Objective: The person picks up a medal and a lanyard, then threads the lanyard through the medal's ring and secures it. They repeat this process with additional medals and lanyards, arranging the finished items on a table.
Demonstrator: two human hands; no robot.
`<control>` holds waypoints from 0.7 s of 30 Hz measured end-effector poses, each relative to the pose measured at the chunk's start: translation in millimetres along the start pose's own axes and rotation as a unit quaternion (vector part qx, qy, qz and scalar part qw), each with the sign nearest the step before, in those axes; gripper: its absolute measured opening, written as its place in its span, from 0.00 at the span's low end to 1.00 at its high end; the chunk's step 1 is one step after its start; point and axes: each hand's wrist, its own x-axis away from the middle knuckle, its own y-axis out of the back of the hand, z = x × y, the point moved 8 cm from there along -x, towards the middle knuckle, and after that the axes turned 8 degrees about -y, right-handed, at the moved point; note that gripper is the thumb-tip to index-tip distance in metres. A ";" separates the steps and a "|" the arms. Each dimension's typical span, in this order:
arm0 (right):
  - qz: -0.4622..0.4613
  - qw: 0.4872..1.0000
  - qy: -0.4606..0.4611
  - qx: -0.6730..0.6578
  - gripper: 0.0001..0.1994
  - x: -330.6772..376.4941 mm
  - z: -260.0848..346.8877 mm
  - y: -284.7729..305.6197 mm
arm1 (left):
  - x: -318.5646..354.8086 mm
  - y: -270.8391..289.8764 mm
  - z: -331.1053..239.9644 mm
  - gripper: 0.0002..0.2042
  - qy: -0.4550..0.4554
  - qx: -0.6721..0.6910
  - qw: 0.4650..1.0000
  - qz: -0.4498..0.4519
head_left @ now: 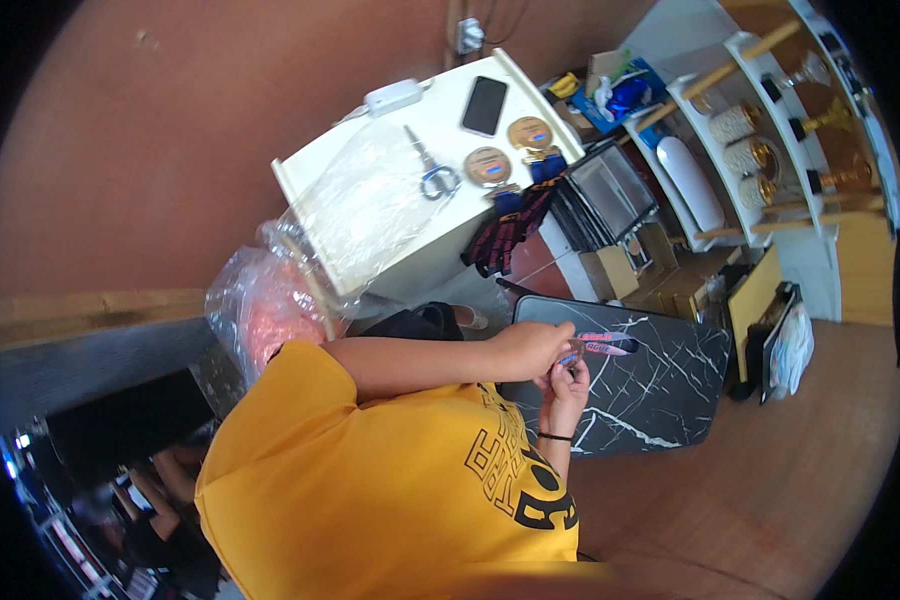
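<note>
My left hand (533,350) and my right hand (564,386) meet over a black marble-patterned table. Both are closed around a small brownish round medal (569,356) with blue marks, mostly covered by fingers. Its dark ribbon (607,344) with pink print stretches right across the tabletop. A black band circles my right wrist. Beyond my hands, two round wooden-looking medals (488,167) lie on a white cabinet (425,243), their dark patterned ribbons (510,230) hanging over its edge.
Scissors (433,168), a dark phone (485,105) and clear plastic sheeting (360,205) lie on the cabinet. A plastic bag with pinkish contents (270,300) stands left. Black frames (610,195), cardboard boxes (670,272) and trophy shelves (745,150) line the right. Another person (160,510) is at lower left.
</note>
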 end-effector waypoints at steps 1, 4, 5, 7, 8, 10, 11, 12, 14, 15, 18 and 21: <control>0.014 0.996 -0.030 0.083 0.23 4.3 -3.8 2.2 | 10.1 -1.2 -2.7 0.10 -0.014 0.000 1.000 -0.006; 0.036 0.940 -0.052 0.335 0.13 22.6 -2.6 26.7 | 40.9 -17.1 -7.4 0.08 -0.023 -0.013 1.000 0.015; 0.031 0.915 -0.047 0.400 0.10 25.0 -1.1 35.1 | 51.5 -20.2 -11.2 0.08 -0.048 -0.012 0.999 0.009; 0.064 0.806 0.104 0.579 0.08 41.5 14.0 32.6 | 76.1 -29.6 -19.5 0.08 -0.090 -0.009 0.996 0.007; 0.123 0.813 0.177 0.541 0.10 51.7 17.5 21.7 | 87.3 -34.9 -18.8 0.08 -0.083 -0.020 0.996 0.020; 0.185 0.815 0.235 0.497 0.15 75.0 19.0 11.6 | 108.5 -37.0 -17.9 0.08 -0.074 0.028 0.997 0.011; 0.213 0.849 0.170 0.453 0.15 82.4 9.5 11.2 | 118.4 -38.7 -19.1 0.08 -0.071 0.053 0.996 0.011; 0.237 0.876 0.092 0.409 0.15 86.3 -0.4 8.0 | 125.5 -37.9 -17.6 0.09 -0.058 0.054 0.997 0.011; 0.277 0.894 -0.032 0.352 0.14 99.8 -16.2 -3.3 | 138.2 -26.7 -19.9 0.09 -0.077 0.067 0.995 -0.021; 0.268 0.894 -0.039 0.356 0.14 104.1 -17.6 -10.3 | 143.5 -19.3 -20.0 0.10 -0.086 0.073 0.993 -0.038; 0.292 0.890 -0.043 0.348 0.13 114.7 -20.9 -45.0 | 158.2 3.2 -10.4 0.10 -0.070 0.090 0.991 -0.076; 0.321 0.866 -0.088 0.373 0.11 115.6 -26.9 -77.6 | 177.1 25.0 4.7 0.10 -0.054 0.127 0.982 -0.129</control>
